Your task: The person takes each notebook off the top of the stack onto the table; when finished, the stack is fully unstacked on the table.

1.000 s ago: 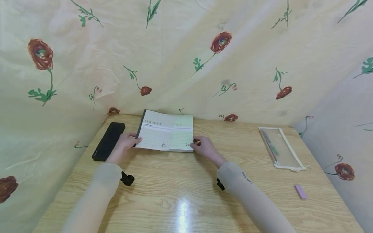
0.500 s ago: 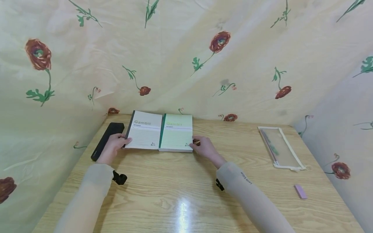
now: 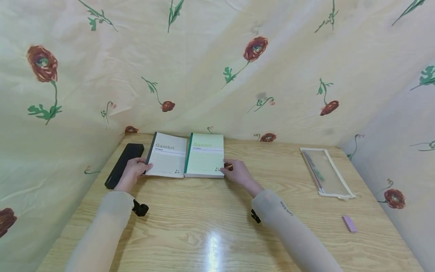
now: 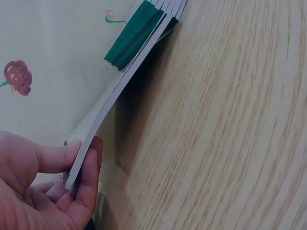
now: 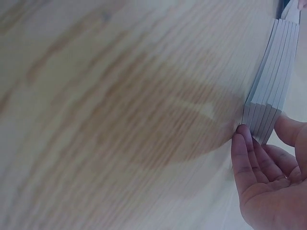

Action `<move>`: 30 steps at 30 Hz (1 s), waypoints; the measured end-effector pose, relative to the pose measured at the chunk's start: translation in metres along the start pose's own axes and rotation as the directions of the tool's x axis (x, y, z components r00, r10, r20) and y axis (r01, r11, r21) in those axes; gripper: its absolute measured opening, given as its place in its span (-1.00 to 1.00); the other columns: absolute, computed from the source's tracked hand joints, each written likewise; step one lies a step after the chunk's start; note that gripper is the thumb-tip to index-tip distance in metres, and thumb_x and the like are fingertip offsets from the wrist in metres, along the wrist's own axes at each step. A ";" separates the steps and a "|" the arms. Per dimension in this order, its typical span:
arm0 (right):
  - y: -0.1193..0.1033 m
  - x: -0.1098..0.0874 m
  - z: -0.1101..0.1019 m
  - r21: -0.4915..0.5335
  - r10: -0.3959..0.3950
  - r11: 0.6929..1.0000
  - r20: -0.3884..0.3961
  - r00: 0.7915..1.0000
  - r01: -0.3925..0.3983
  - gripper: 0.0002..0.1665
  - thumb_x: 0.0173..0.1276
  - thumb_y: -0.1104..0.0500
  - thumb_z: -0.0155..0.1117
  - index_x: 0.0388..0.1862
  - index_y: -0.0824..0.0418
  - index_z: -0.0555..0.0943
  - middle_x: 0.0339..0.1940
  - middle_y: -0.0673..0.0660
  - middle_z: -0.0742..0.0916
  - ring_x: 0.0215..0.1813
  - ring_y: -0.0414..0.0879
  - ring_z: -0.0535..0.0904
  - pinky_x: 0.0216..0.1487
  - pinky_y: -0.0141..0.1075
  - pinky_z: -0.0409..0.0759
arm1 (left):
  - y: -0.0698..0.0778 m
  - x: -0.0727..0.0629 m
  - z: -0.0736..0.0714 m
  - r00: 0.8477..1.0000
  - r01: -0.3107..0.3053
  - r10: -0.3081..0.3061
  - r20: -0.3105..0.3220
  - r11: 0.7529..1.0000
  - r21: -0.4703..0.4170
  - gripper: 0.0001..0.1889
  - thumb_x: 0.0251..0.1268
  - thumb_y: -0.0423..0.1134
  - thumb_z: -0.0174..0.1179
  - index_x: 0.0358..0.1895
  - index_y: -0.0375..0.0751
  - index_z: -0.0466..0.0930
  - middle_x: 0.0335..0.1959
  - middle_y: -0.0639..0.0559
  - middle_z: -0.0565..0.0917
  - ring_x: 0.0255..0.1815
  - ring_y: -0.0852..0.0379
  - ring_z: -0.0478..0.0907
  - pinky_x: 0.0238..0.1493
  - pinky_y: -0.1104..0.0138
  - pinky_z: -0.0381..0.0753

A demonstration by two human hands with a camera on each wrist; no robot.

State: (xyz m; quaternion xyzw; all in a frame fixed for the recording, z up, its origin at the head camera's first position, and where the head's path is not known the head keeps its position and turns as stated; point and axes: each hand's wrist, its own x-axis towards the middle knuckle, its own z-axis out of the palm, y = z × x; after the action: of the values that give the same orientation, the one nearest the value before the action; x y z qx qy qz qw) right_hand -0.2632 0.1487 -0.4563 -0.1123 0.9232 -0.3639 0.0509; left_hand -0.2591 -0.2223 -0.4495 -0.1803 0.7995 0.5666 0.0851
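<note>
My left hand [image 3: 133, 172] pinches the dark-spined edge of a pale notebook [image 3: 168, 156] marked "Gambit" between thumb and fingers. In the left wrist view this notebook [image 4: 108, 105] slopes above the wooden surface, its far end right at the green spines of a stack. That stack of several notebooks [image 3: 205, 156] lies to its right, a light green cover on top. My right hand [image 3: 239, 173] grips the stack's right edge. The right wrist view shows the thumb over the top and the other fingers at the side of the layered notebooks [image 5: 268, 91].
A long black case [image 3: 124, 166] lies left of the notebooks, partly behind my left hand. On the right are a clear zip pouch [image 3: 327, 173] with pens inside and a small purple eraser-like block [image 3: 349, 223]. A flowered curtain [image 3: 210, 75] rises behind the table [image 3: 190, 223].
My left hand has drawn the pale notebook leftward off the green-covered stack, then lowered it slightly toward the table. The right hand has stayed at the stack's edge.
</note>
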 end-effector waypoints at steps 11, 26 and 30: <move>0.001 0.000 0.002 -0.005 -0.003 1.000 -0.011 1.000 0.003 -0.46 0.45 0.18 0.29 0.32 0.41 0.48 0.08 0.28 0.70 -0.02 0.07 0.66 -0.01 -0.15 0.64 | -0.002 -0.003 0.008 0.996 -0.077 0.084 -0.042 0.987 0.144 -0.42 0.35 -0.33 0.22 0.28 -0.65 0.26 0.09 -0.45 0.46 0.00 -0.17 0.47 0.07 0.08 0.50; -0.001 -0.001 0.001 -0.017 0.000 1.000 -0.018 1.000 0.000 -0.46 0.45 0.18 0.29 0.32 0.40 0.48 0.08 0.28 0.70 -0.02 0.07 0.66 0.00 -0.13 0.63 | 0.001 -0.007 0.027 0.970 -0.131 0.220 -0.102 0.830 0.543 -0.51 0.21 -0.27 0.35 0.00 -0.66 0.45 -0.06 -0.53 0.53 -0.04 -0.39 0.52 -0.04 -0.12 0.50; -0.001 -0.001 0.001 -0.019 0.000 1.000 -0.015 1.000 0.000 -0.45 0.45 0.17 0.29 0.33 0.40 0.48 0.08 0.28 0.70 -0.02 0.06 0.66 0.01 -0.14 0.63 | 0.002 -0.009 0.028 0.970 -0.127 0.219 -0.109 0.831 0.541 -0.57 0.24 -0.27 0.32 -0.05 -0.64 0.47 -0.10 -0.49 0.53 -0.12 -0.33 0.51 -0.12 -0.08 0.52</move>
State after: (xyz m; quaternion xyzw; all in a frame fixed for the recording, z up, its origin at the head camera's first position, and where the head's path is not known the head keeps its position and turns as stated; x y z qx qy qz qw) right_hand -0.2623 0.1476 -0.4569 -0.1099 0.9270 -0.3561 0.0428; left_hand -0.2532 -0.1939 -0.4543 -0.1229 0.9418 0.3125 0.0128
